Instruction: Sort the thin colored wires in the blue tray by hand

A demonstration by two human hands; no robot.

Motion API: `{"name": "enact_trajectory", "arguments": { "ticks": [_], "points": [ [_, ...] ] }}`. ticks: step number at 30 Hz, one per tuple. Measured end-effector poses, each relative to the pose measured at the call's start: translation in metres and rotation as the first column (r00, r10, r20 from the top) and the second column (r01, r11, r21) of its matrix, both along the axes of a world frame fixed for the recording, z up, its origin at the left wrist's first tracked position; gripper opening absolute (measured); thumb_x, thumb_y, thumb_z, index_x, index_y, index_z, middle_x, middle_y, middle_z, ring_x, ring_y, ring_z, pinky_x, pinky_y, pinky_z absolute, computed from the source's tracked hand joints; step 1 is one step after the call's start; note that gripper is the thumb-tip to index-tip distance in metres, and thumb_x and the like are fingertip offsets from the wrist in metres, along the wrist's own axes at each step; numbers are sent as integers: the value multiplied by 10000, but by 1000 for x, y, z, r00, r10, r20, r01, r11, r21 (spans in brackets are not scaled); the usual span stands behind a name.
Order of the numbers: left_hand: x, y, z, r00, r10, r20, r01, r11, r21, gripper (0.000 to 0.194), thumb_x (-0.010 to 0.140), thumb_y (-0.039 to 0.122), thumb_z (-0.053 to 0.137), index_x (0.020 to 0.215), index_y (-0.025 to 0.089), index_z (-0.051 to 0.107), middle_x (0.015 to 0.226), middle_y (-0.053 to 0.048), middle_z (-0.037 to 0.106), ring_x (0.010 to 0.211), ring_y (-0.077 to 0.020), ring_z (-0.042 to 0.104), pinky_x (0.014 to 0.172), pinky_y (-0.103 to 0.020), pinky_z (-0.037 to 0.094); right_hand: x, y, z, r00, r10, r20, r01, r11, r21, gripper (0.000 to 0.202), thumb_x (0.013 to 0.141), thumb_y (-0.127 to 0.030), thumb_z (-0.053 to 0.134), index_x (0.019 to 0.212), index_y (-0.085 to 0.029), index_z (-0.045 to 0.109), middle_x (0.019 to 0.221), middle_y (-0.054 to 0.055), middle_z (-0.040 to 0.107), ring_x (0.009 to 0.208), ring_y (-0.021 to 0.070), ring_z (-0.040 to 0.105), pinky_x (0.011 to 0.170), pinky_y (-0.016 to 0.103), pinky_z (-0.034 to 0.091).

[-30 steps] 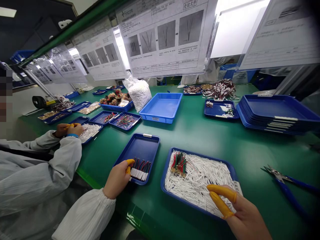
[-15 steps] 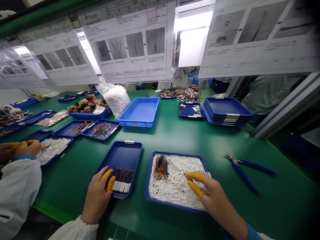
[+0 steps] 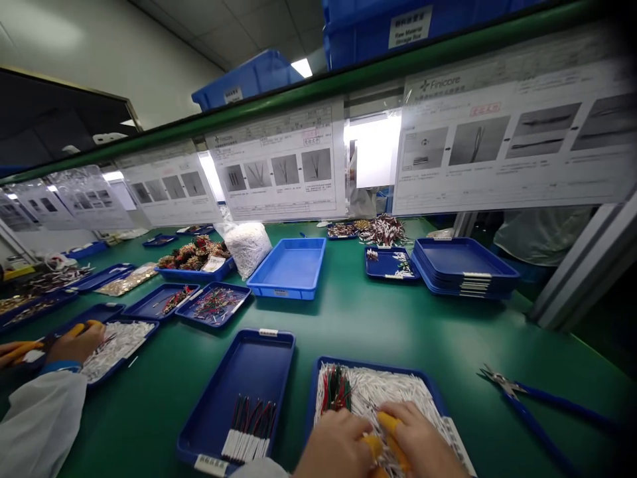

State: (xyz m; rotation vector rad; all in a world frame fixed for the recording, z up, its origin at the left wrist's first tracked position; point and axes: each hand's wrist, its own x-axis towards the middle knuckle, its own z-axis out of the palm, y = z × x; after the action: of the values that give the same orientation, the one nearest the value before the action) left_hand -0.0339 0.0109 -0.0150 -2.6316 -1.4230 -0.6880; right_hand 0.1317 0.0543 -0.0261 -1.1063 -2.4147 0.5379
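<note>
While our left hand [image 3: 338,446] and right hand [image 3: 424,439] sit close together over the white tubes [image 3: 393,382] at the frame's lower right, we cannot tell their grip through the blur, but we should pinch lightly and leave the bundled wires [image 3: 335,388] undisturbed.

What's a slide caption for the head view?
Left hand and right hand close together over white pieces in a blue tray, pliers to the right.
</note>
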Motion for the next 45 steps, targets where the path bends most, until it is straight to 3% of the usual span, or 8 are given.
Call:
{"name": "enact_trajectory", "arguments": {
  "ticks": [3,6,15,19,23,30,37,45],
  "points": [
    [18,15,-44,999,-13,33,11,998,60,183,764,250,567,586,205,579,551,17,669,451,-131,547,406,-277,312,5,1,1,999,11,-46,-13,1000,-26,383,546,9,434,731,-224,676,923,46,671,826,218,582,727,283,471],
    [23,15,-59,996,-21,87,11,994,113,220,758,307,580,564,203,573,586,13,683,460,-132,533,413,-282,292,8,-1,11,993,-64,-95,58,997,-56,367,553,13,423,704,-216,667,883,56,670,811,217,588,717,281,467],
    [12,-11,14,950,-34,310,105,972,-212,226,752,125,510,960,175,582,990,-101,640,857,-216,581,764,-370,469,22,-7,35,798,-366,-479,108,869,-483,153,705,-121,509,804,-184,607,756,39,642,708,186,619,654,299,513],
    [13,-16,15,919,39,391,75,960,-272,234,765,131,511,979,189,586,1019,-113,628,930,-236,571,831,-402,457,16,-13,29,619,-509,-598,-58,730,-681,240,664,-159,612,904,-173,602,742,20,650,687,179,643,693,328,524],
    [19,-17,16,865,165,474,45,914,-402,216,773,168,531,973,175,614,1007,-125,630,935,-245,572,834,-396,460,6,-17,27,549,-536,-642,-107,716,-690,157,545,-232,750,667,-173,672,782,63,698,779,217,644,761,353,501],
    [26,-18,20,608,444,658,137,758,-638,109,713,259,630,767,169,660,790,-54,647,735,-192,587,684,-283,493,-12,-29,37,366,-728,-580,-264,516,-815,314,388,-265,829,650,-185,676,691,42,709,666,199,659,653,322,535],
    [22,-23,9,520,502,691,156,740,-655,163,728,332,603,738,179,660,701,-34,613,661,-170,550,578,-250,474,-6,-30,25,442,-619,-649,-57,703,-709,194,480,-236,794,590,-172,647,715,55,690,702,203,633,674,314,514],
    [18,-18,2,520,390,760,181,819,-544,269,733,396,585,615,159,634,611,-43,600,582,-157,546,559,-249,445,-1,-29,34,506,-628,-591,-44,665,-746,139,595,-293,707,667,-179,673,656,33,682,676,206,630,643,290,504]
  ]
}}
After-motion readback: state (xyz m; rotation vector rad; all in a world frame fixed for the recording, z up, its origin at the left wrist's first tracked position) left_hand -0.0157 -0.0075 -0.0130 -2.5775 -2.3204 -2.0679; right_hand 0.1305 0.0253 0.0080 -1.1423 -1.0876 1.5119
